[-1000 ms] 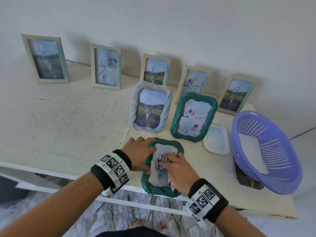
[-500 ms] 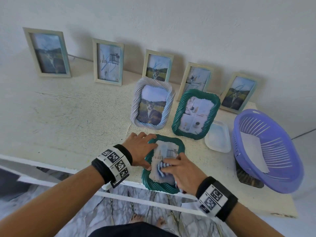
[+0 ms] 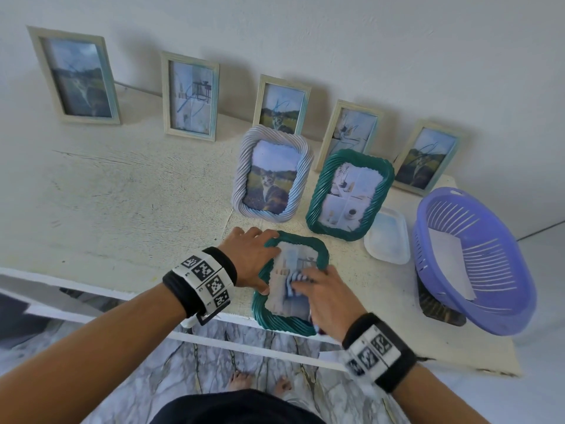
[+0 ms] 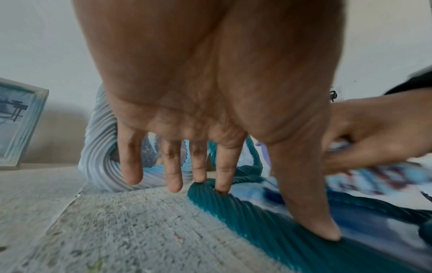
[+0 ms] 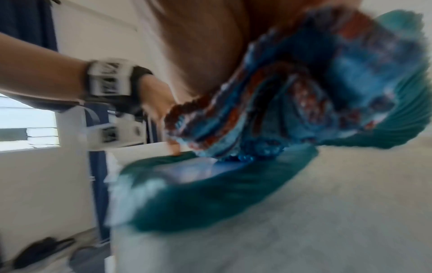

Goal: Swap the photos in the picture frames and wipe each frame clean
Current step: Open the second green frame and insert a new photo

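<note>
My left hand (image 3: 249,255) is spread flat, fingertips and thumb pressing down on the rim of the teal frame (image 3: 276,319), which lies face up at the very front edge of the table (image 3: 122,209) — its near end looks to hang over the lip. My right hand (image 3: 325,296) is bunched around the striped cloth (image 3: 294,278), scrubbing the glass. Risk one: a hard stroke toward me could slide the frame off the edge, since only straight fingers pin it (no real grip). Risk two: a stroke away could carry my knuckles into the standing green frame (image 3: 348,194) or the pale twisted frame (image 3: 272,175) just behind and tip one over.
</note>
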`<state>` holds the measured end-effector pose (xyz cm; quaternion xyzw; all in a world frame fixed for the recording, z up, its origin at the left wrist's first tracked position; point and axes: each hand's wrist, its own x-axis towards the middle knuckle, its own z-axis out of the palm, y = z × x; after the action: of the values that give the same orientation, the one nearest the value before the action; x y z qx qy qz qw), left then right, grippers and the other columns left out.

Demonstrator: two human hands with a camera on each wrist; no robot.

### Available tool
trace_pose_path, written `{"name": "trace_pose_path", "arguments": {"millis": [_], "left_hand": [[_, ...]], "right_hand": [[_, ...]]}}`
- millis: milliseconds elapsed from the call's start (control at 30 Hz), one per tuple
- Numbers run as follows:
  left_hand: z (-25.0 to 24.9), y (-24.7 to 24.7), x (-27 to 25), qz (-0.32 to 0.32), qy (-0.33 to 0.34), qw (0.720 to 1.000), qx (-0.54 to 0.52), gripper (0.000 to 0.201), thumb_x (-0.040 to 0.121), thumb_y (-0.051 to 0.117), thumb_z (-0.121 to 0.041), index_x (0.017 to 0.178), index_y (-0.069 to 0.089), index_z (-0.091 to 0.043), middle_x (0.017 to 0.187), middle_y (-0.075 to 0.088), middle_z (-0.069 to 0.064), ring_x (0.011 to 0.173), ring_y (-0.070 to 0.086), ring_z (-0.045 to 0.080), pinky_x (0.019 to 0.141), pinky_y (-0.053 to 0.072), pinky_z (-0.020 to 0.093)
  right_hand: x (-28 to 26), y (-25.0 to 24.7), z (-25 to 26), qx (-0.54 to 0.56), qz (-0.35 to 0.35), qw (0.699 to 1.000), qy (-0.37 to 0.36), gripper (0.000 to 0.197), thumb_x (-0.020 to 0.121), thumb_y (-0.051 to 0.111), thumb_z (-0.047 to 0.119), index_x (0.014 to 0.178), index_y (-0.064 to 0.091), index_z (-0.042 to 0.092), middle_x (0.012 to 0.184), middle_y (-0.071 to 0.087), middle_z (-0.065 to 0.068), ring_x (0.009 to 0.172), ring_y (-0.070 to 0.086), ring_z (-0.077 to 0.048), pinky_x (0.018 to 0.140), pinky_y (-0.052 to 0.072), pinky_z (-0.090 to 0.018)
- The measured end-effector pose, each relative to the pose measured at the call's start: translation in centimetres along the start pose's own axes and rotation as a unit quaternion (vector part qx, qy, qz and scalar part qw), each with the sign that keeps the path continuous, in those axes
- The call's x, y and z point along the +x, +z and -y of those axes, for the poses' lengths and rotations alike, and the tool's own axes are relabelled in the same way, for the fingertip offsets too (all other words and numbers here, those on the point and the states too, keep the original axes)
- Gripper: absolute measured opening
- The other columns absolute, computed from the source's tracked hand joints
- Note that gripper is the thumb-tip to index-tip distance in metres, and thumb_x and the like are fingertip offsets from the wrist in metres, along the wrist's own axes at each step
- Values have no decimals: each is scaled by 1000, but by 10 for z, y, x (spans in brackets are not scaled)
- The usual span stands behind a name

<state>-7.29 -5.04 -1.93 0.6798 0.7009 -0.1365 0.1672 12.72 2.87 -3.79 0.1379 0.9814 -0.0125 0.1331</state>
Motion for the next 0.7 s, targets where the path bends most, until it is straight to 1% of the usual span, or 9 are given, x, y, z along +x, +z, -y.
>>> {"name": "trace_pose_path", "arguments": {"millis": [67,133,233,333,433,533,600,633,700], "left_hand": [[0,-1,0,3,2,1000,0,86,75,63,-68,145,34,-26,158,14,2,137,28,29,106,31,49],[0,-2,0,4,1,1000,1,87,75,63,-68,145,34,-26,158,14,3,137,28,29,106,31,49],[-1,-1,0,1,-3,1000,4,87,74,64,-68,145,34,-27,158,15,2,137,28,29,106,31,49],[0,0,0,1,-2,1000,-4,86,75,64,-67,145,33,-29,158,14,2,138,27,29,107,31,49],[1,0,-1,-3,2,1000,-7,85,76,63,-67,145,32,-29,158,13,1,139,26,29,107,31,48],[2,0,-1,-4,4,1000,-7,85,77,61,-68,146,31,-29,159,12,1,139,26,28,107,31,47],[2,0,-1,-6,3,1000,-9,85,76,61,-69,146,31,-30,159,12,1,138,27,28,107,31,47],[2,0,-1,-6,3,1000,-9,86,76,61,-69,146,31,-30,159,13,0,138,27,28,107,31,47],[2,1,-1,-8,2,1000,-14,86,75,62,-69,146,32,-31,159,13,-1,139,26,27,107,31,47]], "right_hand": [[20,0,-20,54,-22,994,89,47,90,53,13,134,50,27,135,48,-1,117,43,-26,93,36,-33],[31,2,-28,42,-23,993,110,48,85,53,11,132,53,25,128,49,-4,112,46,-29,89,36,-34],[15,0,-11,21,-18,998,58,41,82,57,14,122,59,22,125,56,-3,110,48,-29,86,34,-36],[-20,1,16,-4,9,999,-39,35,74,71,24,109,67,20,112,66,4,106,48,-24,79,42,-40],[-26,2,16,-11,38,998,-45,38,83,61,22,121,58,19,123,59,3,115,38,-22,89,38,-41],[-2,1,-2,-14,8,999,31,45,90,56,21,134,49,20,136,48,-3,121,38,-26,94,32,-38],[13,0,-13,11,-4,995,96,49,88,55,21,136,46,24,136,45,-5,117,41,-27,92,32,-34],[17,1,-13,20,-4,994,104,49,87,55,21,135,47,25,136,45,-5,117,41,-28,91,31,-34],[13,3,-1,27,2,997,78,49,82,61,21,131,52,25,134,49,-4,118,42,-27,91,32,-35]]}}
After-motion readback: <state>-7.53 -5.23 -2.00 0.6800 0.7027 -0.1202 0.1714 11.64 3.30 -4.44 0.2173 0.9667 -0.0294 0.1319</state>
